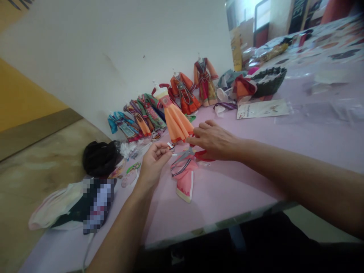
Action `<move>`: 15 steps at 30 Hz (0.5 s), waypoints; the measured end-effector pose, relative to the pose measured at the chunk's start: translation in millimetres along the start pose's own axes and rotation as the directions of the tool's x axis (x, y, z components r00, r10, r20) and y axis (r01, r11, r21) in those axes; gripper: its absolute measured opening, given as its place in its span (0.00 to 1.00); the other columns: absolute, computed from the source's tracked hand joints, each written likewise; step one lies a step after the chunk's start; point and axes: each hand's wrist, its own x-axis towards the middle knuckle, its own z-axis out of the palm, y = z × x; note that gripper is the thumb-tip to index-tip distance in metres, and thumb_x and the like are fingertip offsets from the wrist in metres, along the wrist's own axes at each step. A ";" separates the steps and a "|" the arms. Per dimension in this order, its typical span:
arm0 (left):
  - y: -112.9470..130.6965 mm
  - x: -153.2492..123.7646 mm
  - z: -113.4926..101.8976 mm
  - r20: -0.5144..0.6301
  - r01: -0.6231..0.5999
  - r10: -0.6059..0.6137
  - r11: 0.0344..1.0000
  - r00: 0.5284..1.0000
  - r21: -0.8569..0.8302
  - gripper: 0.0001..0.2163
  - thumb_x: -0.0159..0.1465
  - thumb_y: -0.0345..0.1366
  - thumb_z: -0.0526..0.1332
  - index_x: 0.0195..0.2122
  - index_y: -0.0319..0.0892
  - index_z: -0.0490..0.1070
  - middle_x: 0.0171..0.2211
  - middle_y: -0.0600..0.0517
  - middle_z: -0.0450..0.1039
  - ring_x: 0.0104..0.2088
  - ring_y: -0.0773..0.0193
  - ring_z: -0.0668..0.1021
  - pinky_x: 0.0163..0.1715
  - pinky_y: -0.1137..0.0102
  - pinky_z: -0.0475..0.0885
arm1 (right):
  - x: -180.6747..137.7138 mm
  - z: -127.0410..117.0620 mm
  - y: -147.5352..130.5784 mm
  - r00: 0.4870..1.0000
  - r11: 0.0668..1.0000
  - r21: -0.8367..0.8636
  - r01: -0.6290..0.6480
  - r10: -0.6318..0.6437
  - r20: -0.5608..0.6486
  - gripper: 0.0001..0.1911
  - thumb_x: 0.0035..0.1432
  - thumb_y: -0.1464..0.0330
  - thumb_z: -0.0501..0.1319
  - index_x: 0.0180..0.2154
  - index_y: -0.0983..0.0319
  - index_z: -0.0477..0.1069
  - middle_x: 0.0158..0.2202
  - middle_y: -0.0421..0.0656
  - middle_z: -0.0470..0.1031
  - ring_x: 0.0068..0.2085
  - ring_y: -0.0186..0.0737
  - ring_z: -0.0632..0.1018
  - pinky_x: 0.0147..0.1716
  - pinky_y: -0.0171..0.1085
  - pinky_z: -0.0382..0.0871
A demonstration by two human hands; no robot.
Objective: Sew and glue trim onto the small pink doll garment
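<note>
My right hand [212, 138] grips red-handled scissors [186, 153], whose blades point left and are spread apart. Between the thumb and fingertips of my left hand [156, 159] is a small strip with white ends [170, 145], close to the blade tips. Below the scissors lies a small pink doll garment [185, 184] with a dark patterned trim and a pale edge. Just behind both hands stands a doll dress [176, 120] with an orange skirt and red hem.
Several small doll robes [183, 93] on stands line the wall. A dark green basket [270, 81] and a printed card [263, 109] are at the right. Black fabric [99, 158], clear plastic bits [129, 149] and folded cloths [61, 204] lie at the left.
</note>
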 end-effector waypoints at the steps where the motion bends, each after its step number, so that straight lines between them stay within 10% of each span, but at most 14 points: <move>1: 0.6 -0.6 -0.2 -0.002 -0.004 0.004 1.000 1.000 -0.006 0.15 0.49 0.34 0.74 0.37 0.42 0.73 0.28 0.56 0.74 0.30 0.67 0.75 0.34 0.71 0.69 | 0.1 0.2 -0.2 1.000 1.000 -0.001 0.000 0.000 -0.006 0.22 0.64 0.58 0.66 0.56 0.59 0.74 0.43 0.49 0.76 0.43 0.50 0.70 0.42 0.43 0.51; 15: 0.1 -5.5 2.8 -0.028 -0.150 0.153 0.984 0.988 0.096 0.11 0.55 0.32 0.71 0.38 0.43 0.73 0.32 0.55 0.75 0.34 0.67 0.76 0.38 0.72 0.71 | -0.8 -0.4 0.3 1.000 0.998 0.063 -0.023 0.022 0.015 0.23 0.63 0.57 0.67 0.57 0.58 0.75 0.42 0.49 0.77 0.42 0.49 0.71 0.43 0.43 0.52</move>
